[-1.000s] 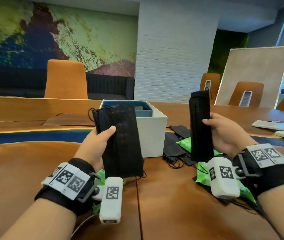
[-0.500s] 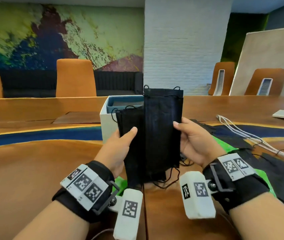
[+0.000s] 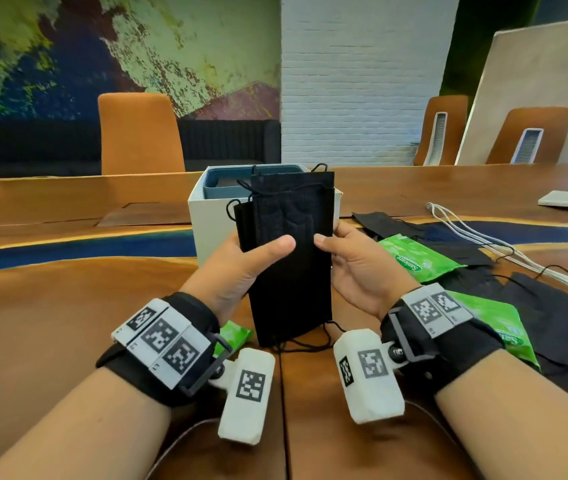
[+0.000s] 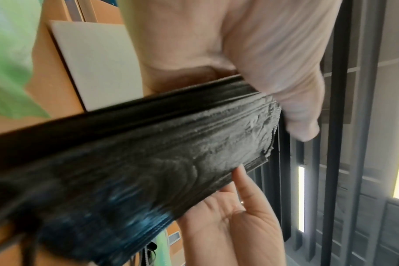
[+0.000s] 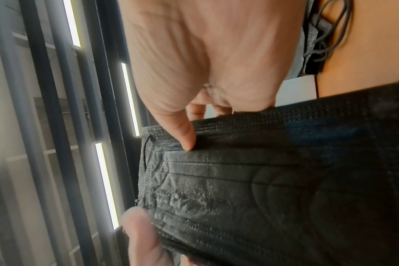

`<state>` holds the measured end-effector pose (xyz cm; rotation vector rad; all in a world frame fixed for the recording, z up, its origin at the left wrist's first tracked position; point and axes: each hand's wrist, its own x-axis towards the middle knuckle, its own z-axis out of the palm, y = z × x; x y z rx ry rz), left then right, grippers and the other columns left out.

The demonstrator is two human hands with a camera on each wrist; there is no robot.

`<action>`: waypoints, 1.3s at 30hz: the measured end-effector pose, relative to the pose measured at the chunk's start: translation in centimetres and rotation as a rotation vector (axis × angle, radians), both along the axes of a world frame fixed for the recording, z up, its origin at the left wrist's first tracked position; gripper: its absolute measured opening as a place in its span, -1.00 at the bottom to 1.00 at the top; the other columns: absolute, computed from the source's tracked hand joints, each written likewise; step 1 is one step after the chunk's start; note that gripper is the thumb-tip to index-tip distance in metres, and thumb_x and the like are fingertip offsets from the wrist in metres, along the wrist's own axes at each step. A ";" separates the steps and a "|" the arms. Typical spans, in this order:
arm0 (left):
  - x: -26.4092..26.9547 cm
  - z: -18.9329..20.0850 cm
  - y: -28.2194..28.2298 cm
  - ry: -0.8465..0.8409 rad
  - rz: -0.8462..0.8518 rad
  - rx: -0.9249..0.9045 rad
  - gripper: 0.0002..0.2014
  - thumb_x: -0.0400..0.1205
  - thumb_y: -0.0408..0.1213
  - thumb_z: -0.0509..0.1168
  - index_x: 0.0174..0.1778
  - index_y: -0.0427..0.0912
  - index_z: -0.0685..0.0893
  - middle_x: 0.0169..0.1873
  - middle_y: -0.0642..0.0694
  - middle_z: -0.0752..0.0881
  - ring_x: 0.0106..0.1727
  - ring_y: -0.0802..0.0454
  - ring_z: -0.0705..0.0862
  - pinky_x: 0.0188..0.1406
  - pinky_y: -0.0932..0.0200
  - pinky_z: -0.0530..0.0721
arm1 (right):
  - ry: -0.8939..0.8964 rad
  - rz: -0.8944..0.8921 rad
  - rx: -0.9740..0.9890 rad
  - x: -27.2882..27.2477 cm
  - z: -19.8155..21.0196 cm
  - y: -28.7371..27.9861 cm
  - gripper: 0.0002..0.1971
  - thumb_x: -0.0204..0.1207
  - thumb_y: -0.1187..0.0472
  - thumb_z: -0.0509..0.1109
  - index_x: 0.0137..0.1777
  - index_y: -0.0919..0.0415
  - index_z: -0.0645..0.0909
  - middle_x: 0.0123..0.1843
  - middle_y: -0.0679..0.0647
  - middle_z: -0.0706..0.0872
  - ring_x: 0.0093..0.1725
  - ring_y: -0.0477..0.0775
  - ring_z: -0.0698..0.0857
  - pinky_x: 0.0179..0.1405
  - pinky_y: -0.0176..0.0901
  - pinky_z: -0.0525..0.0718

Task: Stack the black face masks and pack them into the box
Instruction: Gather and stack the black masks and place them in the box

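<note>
Both hands hold one upright stack of black face masks in front of the white box. My left hand grips the stack's left edge, thumb across the front. My right hand grips the right edge with its thumb on the front. The masks in the stack sit slightly offset, ear loops dangling at the bottom. In the left wrist view the stack runs across the frame under the thumb. In the right wrist view my thumb presses the pleated mask stack. A blue inner tray shows inside the box.
More black masks lie spread on the wooden table at the right, among green wipe packets. White cables cross the table at the far right. Orange chairs stand behind the table.
The two hands have come together: the mask held by the right hand now lies against the left hand's masks as one stack, thumbs nearly meeting on the front.
</note>
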<state>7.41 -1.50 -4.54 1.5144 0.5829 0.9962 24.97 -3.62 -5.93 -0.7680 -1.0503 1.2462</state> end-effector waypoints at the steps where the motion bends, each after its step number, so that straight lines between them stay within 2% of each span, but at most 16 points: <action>1: 0.0 0.1 0.0 -0.010 0.006 -0.004 -0.52 0.36 -0.17 0.55 0.20 0.09 0.63 0.13 0.07 0.77 0.20 0.12 0.70 0.27 0.02 0.60 | 0.025 0.006 0.010 -0.1 0.0 -0.1 -0.80 0.61 0.45 0.20 0.18 0.27 0.50 0.19 0.27 0.68 0.18 0.15 0.67 0.12 -0.01 0.70; 3: -0.2 0.4 0.1 -0.010 0.013 0.008 -0.44 0.32 -0.25 0.58 0.24 0.05 0.61 0.16 0.02 0.76 0.23 0.07 0.69 0.25 0.03 0.60 | 0.078 -0.002 0.030 -0.2 0.0 0.0 -0.76 0.58 0.51 0.20 0.08 0.16 0.42 0.17 0.27 0.63 0.13 0.16 0.64 0.05 -0.01 0.72; 6: -0.2 0.5 0.1 -0.002 0.027 0.039 -0.46 0.31 -0.31 0.58 0.20 0.02 0.63 0.12 0.01 0.78 0.20 0.09 0.71 0.19 0.09 0.63 | 0.086 0.017 0.055 -0.2 -0.1 0.0 -0.57 0.56 0.52 0.21 0.39 0.22 0.34 0.29 0.36 0.61 0.25 0.24 0.64 0.11 0.04 0.72; 8: -0.3 0.7 0.1 -0.021 0.041 0.044 -0.58 0.37 -0.37 0.51 0.11 0.02 0.66 0.06 0.01 0.80 0.14 0.10 0.74 0.14 0.12 0.65 | 0.021 0.079 0.064 -0.4 0.0 -0.3 -0.50 0.54 0.47 0.24 0.48 0.26 0.37 0.37 0.34 0.61 0.35 0.24 0.63 0.21 0.06 0.69; 12: -0.8 1.1 0.2 -0.064 0.035 0.026 -0.59 0.35 -0.35 0.52 0.11 -0.03 0.68 0.09 -0.11 0.78 0.21 -0.05 0.71 0.27 -0.08 0.63 | -0.116 0.136 0.022 -0.8 0.3 -0.8 -0.58 0.55 0.38 0.29 0.43 0.30 0.49 0.38 0.32 0.61 0.37 0.24 0.60 0.40 0.12 0.55; 16: -1.0 1.2 0.3 -0.124 0.005 0.022 -0.60 0.33 -0.31 0.45 0.10 0.00 0.67 0.06 -0.07 0.78 0.21 -0.07 0.71 0.15 -0.06 0.68 | -0.095 0.054 0.077 -0.4 0.4 -0.7 -0.64 0.64 0.43 0.17 0.41 0.28 0.46 0.38 0.31 0.60 0.31 0.17 0.63 0.45 0.17 0.50; 19: -0.6 1.0 0.2 -0.108 -0.020 0.036 -0.67 0.32 -0.27 0.44 -0.01 0.08 0.71 -0.04 0.05 0.81 0.10 0.05 0.75 -0.05 0.12 0.72 | -0.052 0.018 0.120 -0.3 0.6 -0.8 -0.65 0.66 0.42 0.13 0.39 0.18 0.46 0.32 0.18 0.67 0.31 0.10 0.66 0.34 0.06 0.61; 22: -0.3 0.7 0.3 -0.056 -0.015 0.023 -0.71 0.41 -0.34 0.45 -0.01 0.08 0.70 -0.07 0.06 0.81 0.02 0.11 0.77 -0.16 0.24 0.73 | -0.149 -0.012 0.102 -0.5 0.6 -0.7 -0.65 0.70 0.32 0.13 0.43 0.07 0.45 0.28 0.05 0.70 0.28 0.00 0.68 0.09 -0.11 0.68; 24: -0.3 0.5 0.5 -0.029 0.006 0.023 -0.71 0.47 -0.37 0.44 -0.01 0.10 0.68 -0.11 0.11 0.80 -0.03 0.16 0.77 -0.19 0.30 0.72 | -0.208 0.005 0.042 -0.6 0.4 -0.5 -0.63 0.71 0.20 0.13 0.50 0.06 0.40 0.36 0.04 0.67 0.36 0.02 0.63 0.18 -0.10 0.64; 26: -0.3 0.6 0.6 -0.010 0.013 0.024 -0.70 0.48 -0.36 0.45 0.02 0.12 0.66 -0.12 0.16 0.80 -0.03 0.20 0.77 -0.18 0.32 0.70 | -0.193 0.039 -0.021 -0.7 -0.1 -0.3 -0.59 0.72 0.10 0.10 0.54 0.09 0.38 0.40 0.06 0.64 0.42 0.05 0.58 0.43 -0.01 0.51; 28: -0.4 0.6 0.6 0.001 0.015 0.012 -0.66 0.47 -0.34 0.45 0.06 0.14 0.63 -0.08 0.16 0.79 0.00 0.21 0.75 -0.12 0.29 0.69 | -0.178 0.085 -0.066 -0.8 -0.3 -0.2 -0.50 0.67 -0.03 0.10 0.56 0.12 0.37 0.43 0.08 0.62 0.44 0.03 0.56 0.54 0.04 0.38; 30: -0.4 0.5 0.7 0.010 0.032 -0.010 -0.61 0.47 -0.35 0.46 0.15 0.10 0.60 0.03 0.07 0.77 0.09 0.13 0.73 0.02 0.17 0.69 | -0.226 0.126 -0.078 -1.0 -0.5 -0.1 -0.38 0.54 -0.19 0.10 0.54 0.09 0.40 0.44 0.06 0.61 0.45 0.01 0.55 0.56 0.01 0.34; 32: -0.2 0.3 0.7 0.029 0.046 -0.036 -0.53 0.46 -0.35 0.48 0.26 0.03 0.57 0.13 -0.03 0.74 0.19 0.02 0.69 0.18 0.01 0.67 | -0.290 0.118 -0.057 -1.2 -0.6 -0.2 -0.39 0.44 -0.30 0.06 0.40 -0.02 0.50 0.42 0.02 0.62 0.43 -0.04 0.56 0.56 -0.03 0.34; 34: 0.2 0.1 0.7 0.041 0.069 -0.063 -0.53 0.46 -0.37 0.48 0.28 -0.03 0.58 0.13 -0.09 0.74 0.21 -0.03 0.69 0.24 -0.06 0.65 | -0.342 0.100 -0.014 -1.3 -0.6 -0.4 -0.39 0.42 -0.35 0.00 0.34 -0.07 0.51 0.40 -0.02 0.63 0.43 -0.06 0.56 0.54 -0.07 0.39; 37: 0.6 0.1 0.4 0.005 0.087 -0.093 -0.64 0.49 -0.38 0.45 0.18 -0.05 0.62 0.08 -0.13 0.76 0.18 -0.08 0.71 0.19 -0.05 0.68 | -0.396 0.030 0.067 -1.3 -0.5 -0.6 -0.21 0.37 -0.39 0.25 0.53 0.02 0.35 0.44 0.01 0.60 0.44 -0.02 0.56 0.49 -0.01 0.48; 39: 0.9 0.3 0.1 -0.037 0.054 -0.097 -0.63 0.47 -0.36 0.45 0.19 -0.07 0.64 0.09 -0.14 0.76 0.17 -0.07 0.72 0.17 -0.05 0.70 | -0.483 -0.074 0.106 -0.9 0.0 -0.5 -0.32 0.42 -0.25 0.34 0.51 -0.01 0.38 0.36 -0.03 0.66 0.35 -0.08 0.63 0.42 0.00 0.55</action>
